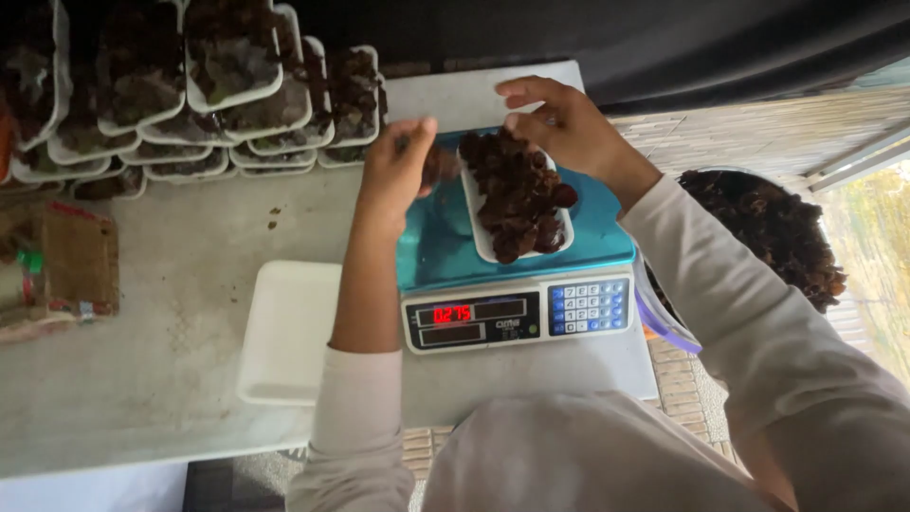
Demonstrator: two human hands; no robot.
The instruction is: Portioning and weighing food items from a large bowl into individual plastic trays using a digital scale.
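Head view, left hand: the left hand (393, 175) had its fingers (417, 137) pinched on a dark brown dried piece (438, 166).
Right hand: the right hand (559, 123) hovered with fingers (521, 92) loosely curled, gripping nothing visible.
Tray: a white foam tray heaped with dark brown pieces (517, 194) sat between and just below both sets of fingers, on a teal digital scale (517, 284) on the bench (161, 332).

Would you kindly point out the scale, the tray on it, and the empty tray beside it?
scale (517, 320), head view, its display panel.
tray on scale (482, 245), head view, its white left rim.
empty tray (289, 332), head view, its flat middle.
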